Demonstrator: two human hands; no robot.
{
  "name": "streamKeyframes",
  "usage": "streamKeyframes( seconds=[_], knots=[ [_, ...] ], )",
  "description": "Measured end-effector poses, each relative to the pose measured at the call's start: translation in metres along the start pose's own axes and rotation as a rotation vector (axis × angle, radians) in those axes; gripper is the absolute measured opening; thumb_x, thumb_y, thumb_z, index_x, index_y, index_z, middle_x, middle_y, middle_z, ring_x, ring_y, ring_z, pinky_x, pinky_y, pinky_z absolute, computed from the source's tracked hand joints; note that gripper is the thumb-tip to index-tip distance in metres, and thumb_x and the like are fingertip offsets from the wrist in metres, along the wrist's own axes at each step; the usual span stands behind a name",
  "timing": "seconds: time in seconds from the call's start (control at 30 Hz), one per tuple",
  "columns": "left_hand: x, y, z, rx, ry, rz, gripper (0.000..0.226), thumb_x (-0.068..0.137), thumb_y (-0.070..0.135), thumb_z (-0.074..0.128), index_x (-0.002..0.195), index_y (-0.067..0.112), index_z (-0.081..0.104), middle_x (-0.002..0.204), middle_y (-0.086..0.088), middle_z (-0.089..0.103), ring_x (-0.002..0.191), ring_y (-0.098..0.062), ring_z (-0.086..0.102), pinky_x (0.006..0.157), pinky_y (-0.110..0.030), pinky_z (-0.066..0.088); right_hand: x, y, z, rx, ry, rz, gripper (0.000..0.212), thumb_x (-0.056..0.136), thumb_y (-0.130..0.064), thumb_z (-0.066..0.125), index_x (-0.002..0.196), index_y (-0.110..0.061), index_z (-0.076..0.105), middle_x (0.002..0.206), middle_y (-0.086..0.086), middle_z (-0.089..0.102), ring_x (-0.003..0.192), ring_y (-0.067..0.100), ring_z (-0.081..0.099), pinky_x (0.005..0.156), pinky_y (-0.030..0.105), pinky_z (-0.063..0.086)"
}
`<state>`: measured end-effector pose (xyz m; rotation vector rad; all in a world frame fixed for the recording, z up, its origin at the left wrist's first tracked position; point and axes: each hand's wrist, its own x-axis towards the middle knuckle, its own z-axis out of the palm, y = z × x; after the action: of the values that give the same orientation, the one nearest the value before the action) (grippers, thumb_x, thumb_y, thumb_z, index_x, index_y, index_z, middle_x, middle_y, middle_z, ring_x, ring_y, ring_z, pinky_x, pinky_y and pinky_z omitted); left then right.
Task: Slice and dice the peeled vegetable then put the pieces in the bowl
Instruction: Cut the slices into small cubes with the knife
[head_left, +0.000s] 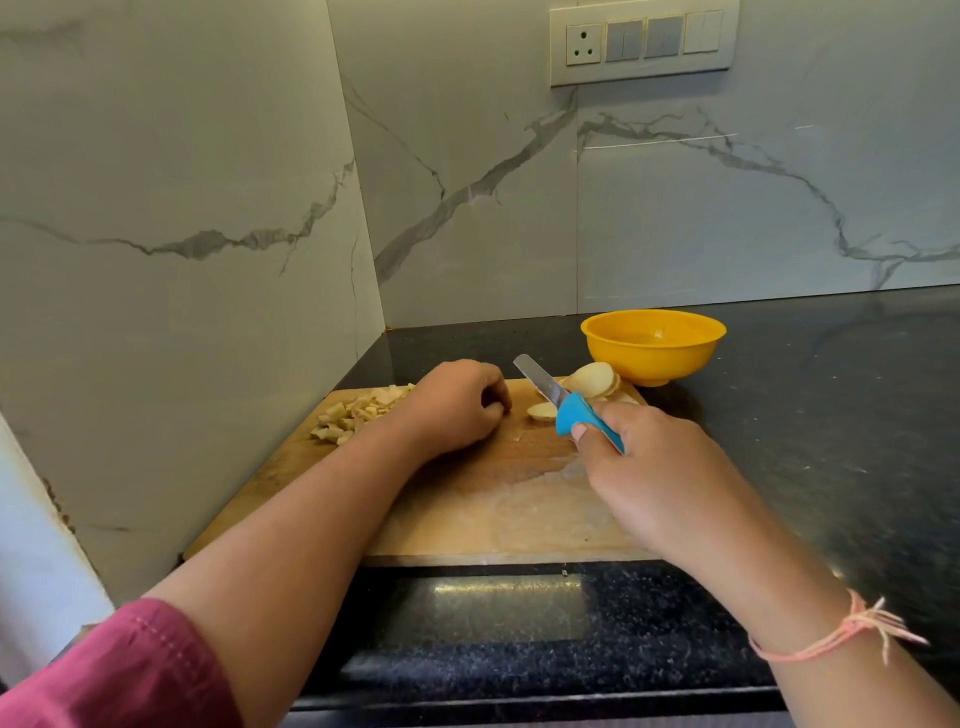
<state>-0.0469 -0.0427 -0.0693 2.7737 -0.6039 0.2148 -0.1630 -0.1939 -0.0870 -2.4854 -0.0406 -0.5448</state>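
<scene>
Your right hand (654, 467) grips the blue-handled knife (566, 402), its blade pointing far-left over the wooden board (493, 509). Your left hand (457, 402) rests curled on the board; whether it holds anything is hidden. Pale slices (592, 378) lie far right, diced pieces (353, 413) far left. The yellow bowl (653, 353) stands beyond on the black counter (831, 389), with the marble wall (675, 208) behind.

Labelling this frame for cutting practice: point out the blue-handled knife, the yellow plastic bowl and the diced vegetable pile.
Blue-handled knife (571, 413): head view, blue handle beside the blade.
Yellow plastic bowl (670, 361): head view, outer wall.
Diced vegetable pile (353, 413): head view, heap's middle.
</scene>
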Motion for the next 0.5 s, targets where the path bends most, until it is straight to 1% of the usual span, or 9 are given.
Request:
streamKeyframes(
  seconds=[0.07,0.1,0.17,0.2,0.23,0.3,0.37,0.43,0.5],
  knots=[
    [0.001,-0.002,-0.001,0.05,0.007,-0.028,0.019,0.094,0.013,0.053,0.11,0.018,0.064,0.109,0.0,0.062,0.092,-0.013,0.057,0.086,-0.026,0.051,0.0,0.002,0.001,0.006,0.007,0.001,0.037,0.099,-0.039,0.036,0.132,-0.026,0.048,0.102,-0.005,0.061,0.087,0.013,0.057,0.07,0.029,0.049],
    [0.0,-0.004,-0.003,0.087,0.009,-0.049,0.02,0.094,0.013,0.052,0.109,0.018,0.063,0.109,-0.001,0.062,0.091,-0.014,0.056,0.085,-0.027,0.051,0.001,0.003,0.002,0.009,0.01,-0.002,0.037,0.099,-0.039,0.036,0.131,-0.026,0.048,0.095,-0.007,0.06,0.082,0.011,0.056,0.064,0.026,0.046],
    [-0.001,-0.01,-0.006,0.161,0.013,-0.111,0.021,0.094,0.01,0.051,0.11,0.018,0.062,0.11,-0.002,0.061,0.092,-0.015,0.055,0.081,-0.026,0.048,0.001,0.003,0.003,0.014,0.013,-0.008,0.036,0.099,-0.038,0.035,0.13,-0.027,0.049,0.08,-0.011,0.054,0.07,0.007,0.052,0.052,0.02,0.035],
    [-0.003,-0.012,-0.009,0.188,0.016,-0.145,0.022,0.093,0.009,0.051,0.11,0.018,0.061,0.111,-0.003,0.06,0.093,-0.016,0.055,0.08,-0.026,0.047,0.001,0.004,0.003,0.021,0.015,-0.01,0.035,0.099,-0.038,0.035,0.129,-0.027,0.05,0.076,-0.011,0.052,0.065,0.006,0.051,0.049,0.02,0.032],
    [-0.005,-0.014,-0.012,0.201,0.019,-0.172,0.023,0.093,0.009,0.051,0.111,0.017,0.062,0.112,-0.004,0.06,0.096,-0.017,0.056,0.08,-0.026,0.048,0.001,0.004,0.003,0.028,0.016,-0.011,0.034,0.099,-0.038,0.036,0.128,-0.028,0.05,0.074,-0.011,0.052,0.062,0.006,0.05,0.048,0.02,0.031],
    [-0.008,-0.015,-0.016,0.188,0.032,-0.192,0.026,0.094,0.009,0.051,0.115,0.018,0.063,0.117,-0.004,0.061,0.099,-0.018,0.057,0.081,-0.025,0.048,0.0,0.004,0.001,0.041,0.02,-0.013,0.034,0.099,-0.038,0.036,0.128,-0.028,0.05,0.074,-0.01,0.053,0.059,0.007,0.05,0.048,0.021,0.033],
    [-0.012,-0.014,-0.018,0.113,0.048,-0.158,0.029,0.095,0.012,0.05,0.12,0.021,0.062,0.123,0.0,0.059,0.105,-0.016,0.055,0.08,-0.022,0.043,-0.003,0.003,0.0,0.053,0.017,-0.01,0.033,0.099,-0.038,0.036,0.127,-0.028,0.051,0.076,-0.009,0.054,0.06,0.008,0.051,0.05,0.022,0.039],
    [-0.016,-0.012,-0.019,-0.011,-0.018,-0.109,0.032,0.094,0.014,0.052,0.122,0.026,0.06,0.129,0.005,0.055,0.114,-0.015,0.051,0.085,-0.021,0.038,-0.004,0.002,-0.001,0.079,0.013,-0.006,0.032,0.099,-0.038,0.036,0.125,-0.028,0.051,0.075,-0.009,0.053,0.062,0.009,0.052,0.052,0.023,0.042],
    [-0.019,-0.011,-0.021,-0.059,-0.133,-0.077,0.03,0.094,0.014,0.053,0.119,0.028,0.06,0.13,0.006,0.055,0.117,-0.014,0.05,0.091,-0.022,0.036,-0.005,0.002,-0.002,0.099,0.011,-0.005,0.03,0.099,-0.037,0.036,0.123,-0.027,0.053,0.072,-0.009,0.052,0.061,0.009,0.051,0.051,0.022,0.041]
  ],
)
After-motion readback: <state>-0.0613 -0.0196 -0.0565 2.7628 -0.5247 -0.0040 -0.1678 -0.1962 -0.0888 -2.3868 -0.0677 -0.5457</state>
